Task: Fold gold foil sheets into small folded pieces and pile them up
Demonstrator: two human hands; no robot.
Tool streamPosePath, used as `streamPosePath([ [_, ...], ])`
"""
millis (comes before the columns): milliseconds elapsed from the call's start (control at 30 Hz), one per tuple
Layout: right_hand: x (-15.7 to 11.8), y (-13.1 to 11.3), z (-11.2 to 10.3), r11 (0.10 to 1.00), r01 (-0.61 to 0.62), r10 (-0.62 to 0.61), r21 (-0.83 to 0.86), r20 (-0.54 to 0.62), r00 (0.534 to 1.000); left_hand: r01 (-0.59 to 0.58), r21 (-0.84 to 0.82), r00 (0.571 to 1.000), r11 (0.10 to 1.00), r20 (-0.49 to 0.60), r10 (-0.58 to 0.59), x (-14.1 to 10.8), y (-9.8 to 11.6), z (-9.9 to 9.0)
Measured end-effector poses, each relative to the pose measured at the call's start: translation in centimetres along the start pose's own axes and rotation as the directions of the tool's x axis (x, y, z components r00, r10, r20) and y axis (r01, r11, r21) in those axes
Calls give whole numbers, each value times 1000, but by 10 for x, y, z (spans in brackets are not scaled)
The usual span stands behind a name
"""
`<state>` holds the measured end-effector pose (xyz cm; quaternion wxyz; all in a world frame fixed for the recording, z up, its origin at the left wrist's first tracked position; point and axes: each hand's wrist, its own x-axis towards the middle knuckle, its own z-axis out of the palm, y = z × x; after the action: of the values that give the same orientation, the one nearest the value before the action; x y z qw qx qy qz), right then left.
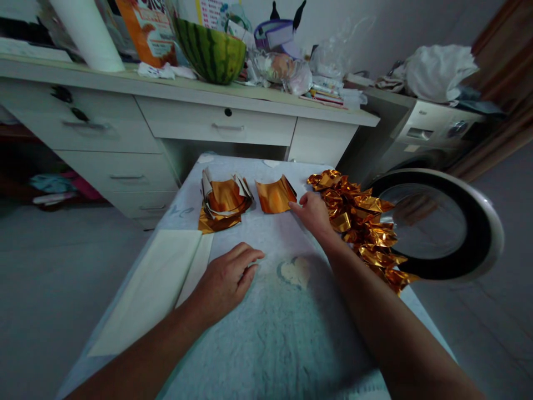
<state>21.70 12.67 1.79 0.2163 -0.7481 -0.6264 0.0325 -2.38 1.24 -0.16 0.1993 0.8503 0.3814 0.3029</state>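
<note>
On the cloth-covered table lies a curved stack of gold foil paper (275, 195). My right hand (312, 214) is at its right corner, thumb and finger pinched together on the edge. My left hand (231, 278) hovers low over the middle of the table with nothing in it, thumb apart from the loosely bent fingers. Beyond it, at the left, sits another stack of gold foil sheets (225, 200), curled upward with white backs showing. To the right of my right hand runs a heap of folded, crinkled gold foil pieces (366, 222).
A white sheet (145, 289) lies along the table's left side. Behind stands a white desk (225, 125) with drawers, bearing a cut watermelon (212, 53), a paper roll (89, 36) and plastic bags. The open door (487, 228) of a washing machine juts out at the right.
</note>
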Motion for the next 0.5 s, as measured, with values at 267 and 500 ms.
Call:
streamPosePath([
  [267,6,-10,5,998,-60,60,-17,-18,998,-17,-3,1000,1000,0,17,0,1,-1],
  [500,-3,1,-3,995,-31,31,92,2,1000,-27,6,1000,1000,-6,27,0,1,-1],
])
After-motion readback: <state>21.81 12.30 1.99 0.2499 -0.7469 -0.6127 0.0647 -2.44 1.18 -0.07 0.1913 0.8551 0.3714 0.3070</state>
